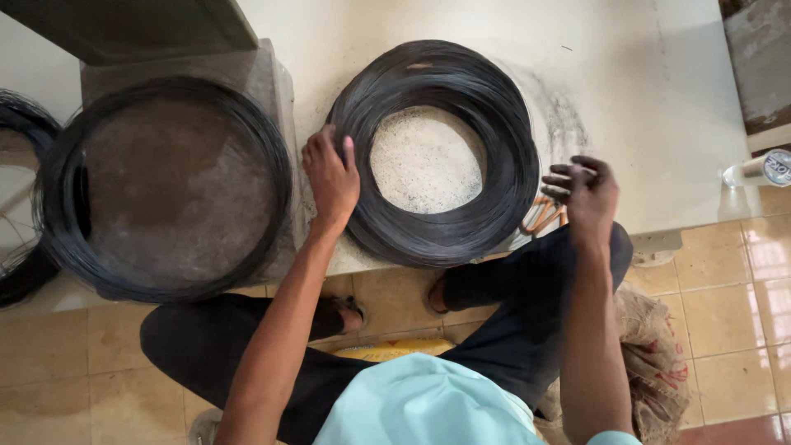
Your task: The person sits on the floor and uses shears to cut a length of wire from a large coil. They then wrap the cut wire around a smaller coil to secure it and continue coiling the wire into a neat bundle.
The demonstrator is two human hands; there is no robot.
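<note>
Pale turquoise shirt fabric (412,404) is seen closest to the lens, with dark trousers (511,330) stretched over bent knees above it. Sandalled feet (350,311) are planted on the beige tiled floor (725,272).

No true container is seen; a plastic bottle (762,169) is laid on its side at the right edge of the surface, and its contents cannot be told.

A thick coil of black wire (445,152) is laid flat on a pale raised slab (643,99), directly ahead of the knees. It is wound in many tight turns, matt and dark, and a gritty patch of the slab is framed by its open centre. Sooty smears are left on the slab beside its right edge.

The left hand (332,177) is pressed onto the coil's left rim, fingers spread over the strands. The right hand (587,191) is held just off the coil's right side, fingers curled; whether a strand is pinched cannot be told. Orange tool handles (544,216) are partly hidden under that hand.

To the left, a second, thinner wire coil (165,185) is draped around a grey block (173,189), well apart from the first. A third bundle of wire (21,198) is cut off by the left edge. A burlap sack (655,354) is crumpled on the floor at lower right.
</note>
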